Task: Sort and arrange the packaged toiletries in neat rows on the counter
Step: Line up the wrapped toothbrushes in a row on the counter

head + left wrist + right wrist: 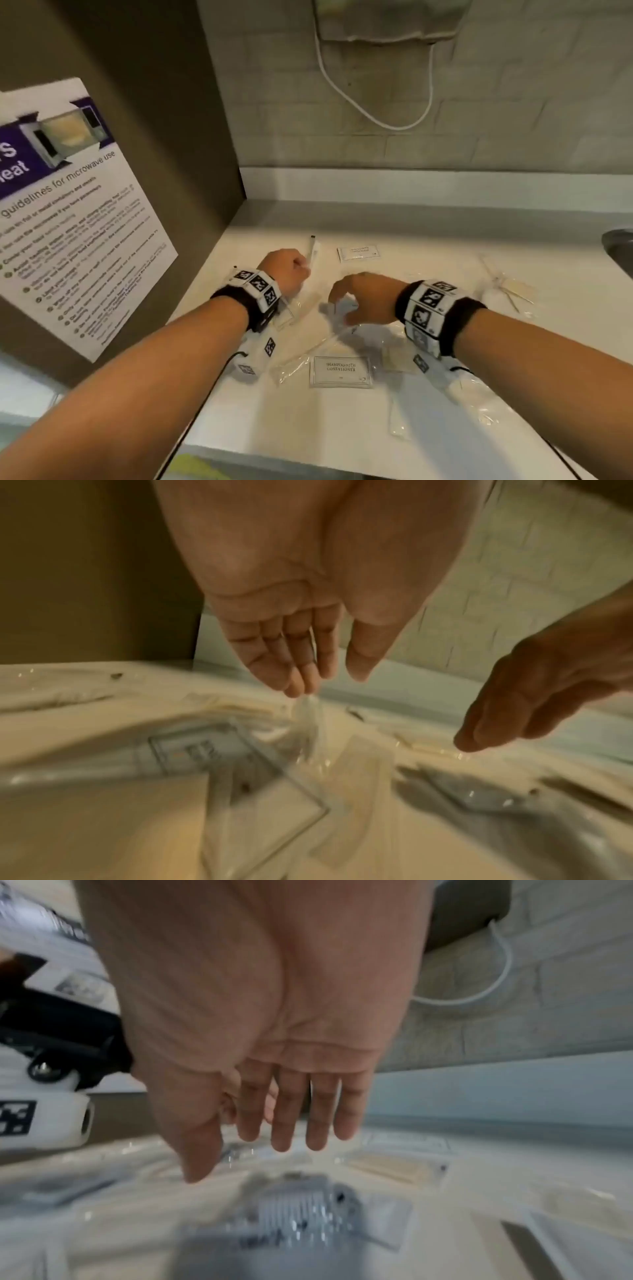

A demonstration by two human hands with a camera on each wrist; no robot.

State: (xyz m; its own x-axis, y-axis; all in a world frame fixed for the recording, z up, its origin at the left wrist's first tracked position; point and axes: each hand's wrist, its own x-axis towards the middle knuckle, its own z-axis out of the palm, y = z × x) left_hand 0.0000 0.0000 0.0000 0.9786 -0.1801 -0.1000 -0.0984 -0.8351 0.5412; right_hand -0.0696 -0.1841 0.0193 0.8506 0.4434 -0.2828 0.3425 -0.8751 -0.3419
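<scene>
Several packaged toiletries lie scattered on the white counter (pixel 445 233). My left hand (pixel 291 270) is at the back left and pinches a slim clear-wrapped packet (pixel 313 249) between its fingers; the wrapper (pixel 308 715) hangs below my fingertips. My right hand (pixel 363 298) hovers open, fingers pointing down, over a clear packet (pixel 337 313) that seems to hold a comb (pixel 291 1213). A shampoo with conditioner sachet (pixel 340 371) lies in front of both hands. A second white sachet (pixel 358 253) sits farther back.
A brown cabinet side with a microwave-guidelines poster (pixel 68 212) stands close on the left. A clear packet of cotton buds (pixel 507 287) lies at the right, near a sink rim (pixel 620 246). A white cable (pixel 376 102) hangs on the tiled wall behind.
</scene>
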